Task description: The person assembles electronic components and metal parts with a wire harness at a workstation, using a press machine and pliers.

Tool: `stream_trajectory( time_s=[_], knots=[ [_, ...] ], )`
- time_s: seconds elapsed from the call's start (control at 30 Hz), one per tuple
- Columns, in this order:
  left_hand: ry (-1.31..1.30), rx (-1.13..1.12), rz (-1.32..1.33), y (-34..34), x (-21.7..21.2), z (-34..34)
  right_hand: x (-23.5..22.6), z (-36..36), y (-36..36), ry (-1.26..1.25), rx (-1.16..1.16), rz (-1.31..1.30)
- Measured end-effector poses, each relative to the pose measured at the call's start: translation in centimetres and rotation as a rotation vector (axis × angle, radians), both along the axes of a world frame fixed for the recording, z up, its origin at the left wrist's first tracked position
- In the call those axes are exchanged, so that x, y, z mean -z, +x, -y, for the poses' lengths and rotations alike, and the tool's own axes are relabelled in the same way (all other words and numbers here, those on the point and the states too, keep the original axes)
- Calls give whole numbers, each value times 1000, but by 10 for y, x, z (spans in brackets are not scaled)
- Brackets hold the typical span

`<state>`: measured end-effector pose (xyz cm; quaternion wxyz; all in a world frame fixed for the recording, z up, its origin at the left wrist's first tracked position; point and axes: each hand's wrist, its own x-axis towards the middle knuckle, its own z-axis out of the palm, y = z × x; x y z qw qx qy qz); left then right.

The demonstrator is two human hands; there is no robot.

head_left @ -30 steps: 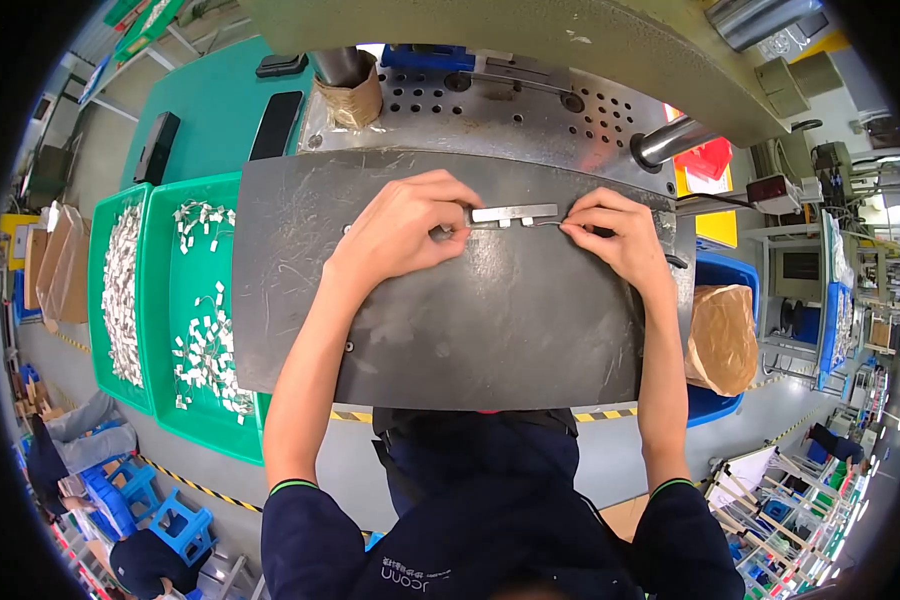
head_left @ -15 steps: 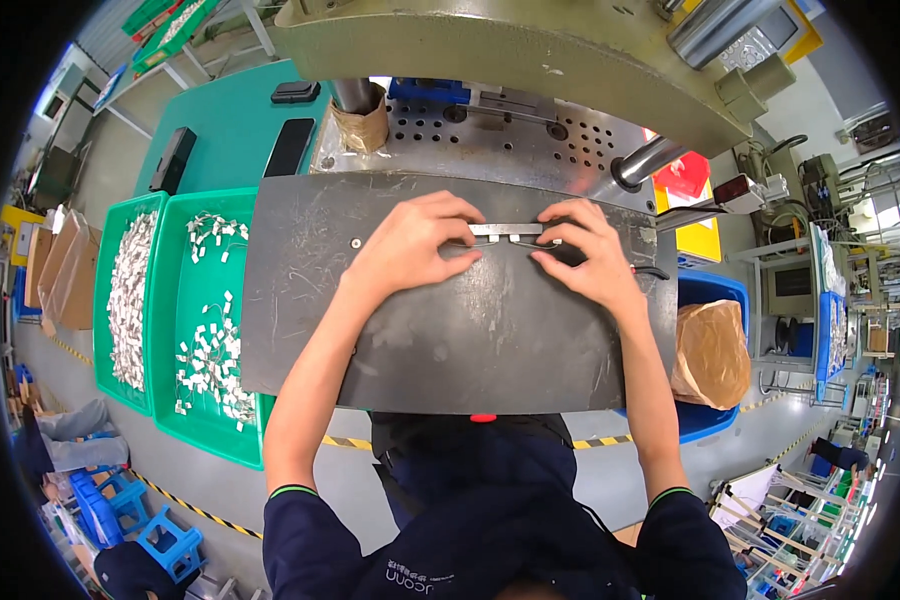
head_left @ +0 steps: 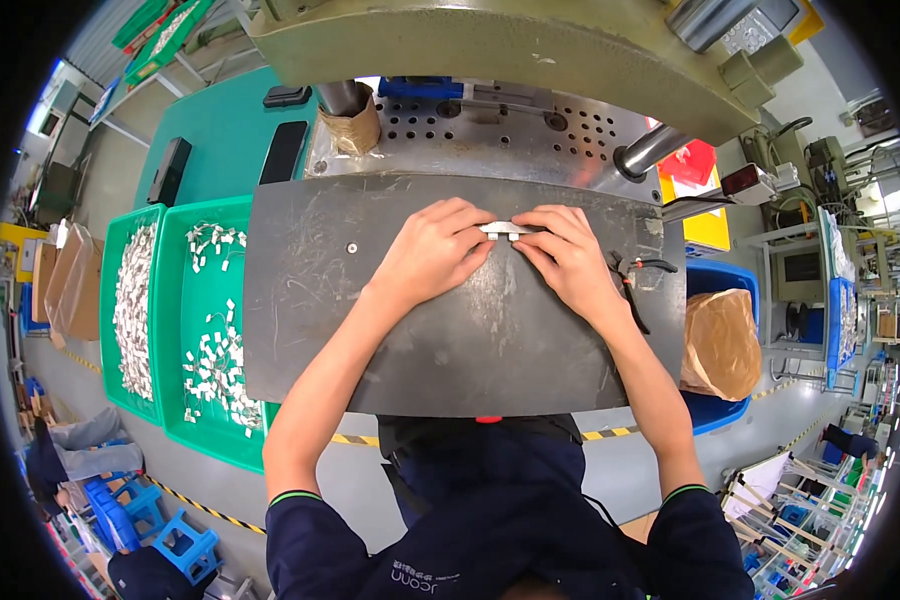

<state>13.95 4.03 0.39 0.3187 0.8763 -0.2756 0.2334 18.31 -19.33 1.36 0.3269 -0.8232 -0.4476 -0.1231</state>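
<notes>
My left hand (head_left: 432, 250) and my right hand (head_left: 568, 255) rest side by side on a dark scratched metal work plate (head_left: 320, 300). Their fingertips meet on a short row of small white parts (head_left: 506, 230) lying near the plate's far edge. Both hands pinch the row from opposite ends. Most of the row is hidden under my fingers.
Two green trays (head_left: 195, 400) of small white parts stand to the left. A perforated steel press bed (head_left: 500, 130) and a large green machine body (head_left: 530, 40) lie beyond the plate. Pliers (head_left: 632, 270) lie at the plate's right edge; a blue bin holding a brown bag (head_left: 720, 340) is on the right.
The hands have drawn closer together, so the row of white parts between them now looks shorter. The view has shifted slightly toward the machine.
</notes>
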Motion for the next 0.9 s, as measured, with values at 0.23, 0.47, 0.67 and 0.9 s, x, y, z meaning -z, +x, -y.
stream_trajectory(
  time_s=[0.23,0.47,0.67,0.9],
  knots=[
    [19,-19,-1,1,-1,-1,9,-7,2,87,39,-24],
    [-47,-63,-16,1,2,0,12,-11,1,146,85,-50],
    [-97,-72,41,8,6,4,14,-9,7,150,81,-45],
    [-174,-117,-98,13,1,-1,8,-18,13,178,149,-233]
  ],
)
